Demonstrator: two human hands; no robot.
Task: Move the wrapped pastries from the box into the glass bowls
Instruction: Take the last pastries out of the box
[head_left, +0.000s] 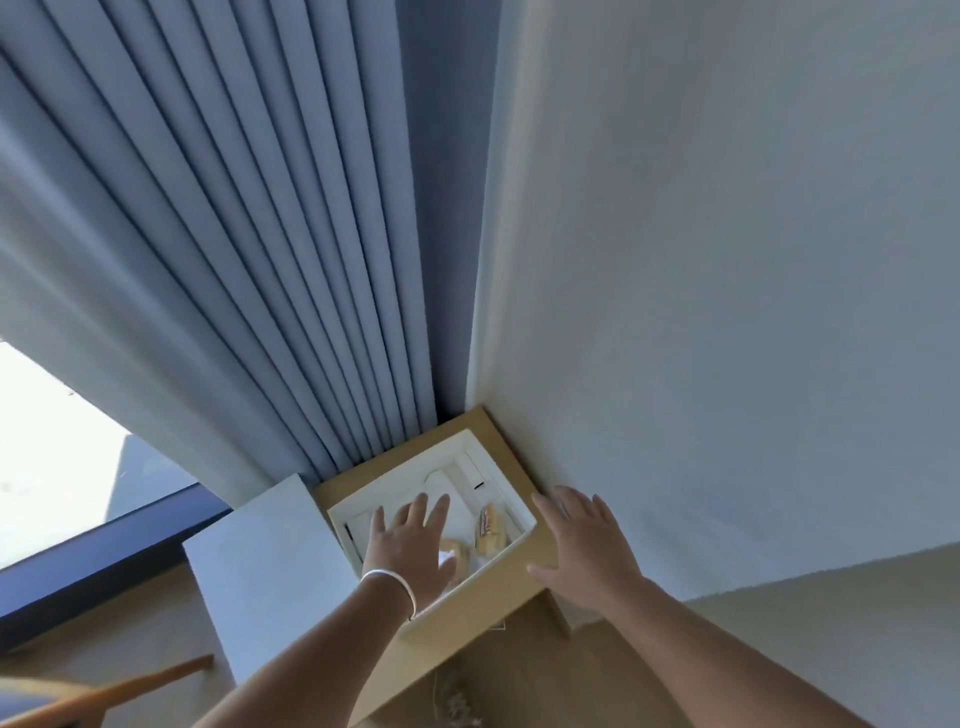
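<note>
An open white box (506, 483) sits on a tan surface (498, 587) in the corner between the curtain and the wall. Inside it lie wrapped pastries (491, 527), golden brown in clear wrap, near the right wall. Another pastry (460, 551) shows partly under my left hand. My left hand (410, 545), with a silver bracelet at the wrist, reaches into the box with fingers spread and straight. My right hand (584, 545) hovers flat over the box's right edge and the tan surface, fingers extended. No glass bowls are in view.
The white box lid (265, 566) leans at the left of the box. Blue pleated curtains (260, 260) hang behind, a white wall (727, 312) stands at right. A window (57, 452) is at left, a wooden chair part (104, 691) at bottom left.
</note>
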